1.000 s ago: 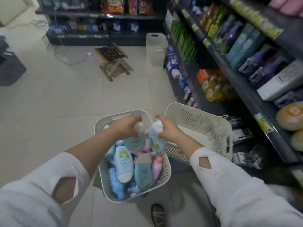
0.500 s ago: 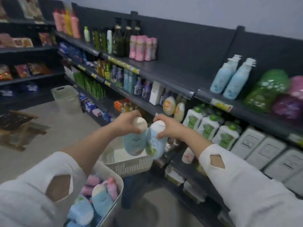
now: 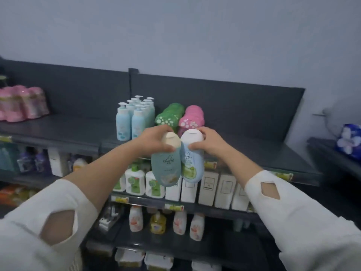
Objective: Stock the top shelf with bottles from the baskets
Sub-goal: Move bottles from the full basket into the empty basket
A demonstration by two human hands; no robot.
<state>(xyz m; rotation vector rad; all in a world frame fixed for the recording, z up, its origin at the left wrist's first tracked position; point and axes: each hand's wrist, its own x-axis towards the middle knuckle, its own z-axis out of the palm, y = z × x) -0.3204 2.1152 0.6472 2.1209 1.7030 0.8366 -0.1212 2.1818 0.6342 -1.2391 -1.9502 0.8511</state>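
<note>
Dark grey metal top shelf (image 3: 254, 147) runs under a pale wall, and both bottles hang side by side just in front of its lip. The left hand (image 3: 156, 138) curls its fingers round the beige cap of the teal rounded plastic bottle (image 3: 166, 169), while the right hand (image 3: 210, 142) grips the pale blue rounded plastic bottle (image 3: 192, 163) at its white cap. Smooth, stiff plastic, probably weighty and slippery, so the neck looks the safer hold. Bare shelf opens right of the pink spotted pouches (image 3: 191, 116) and left of the light blue pump bottles (image 3: 132, 118); that front lip could catch the bases
</note>
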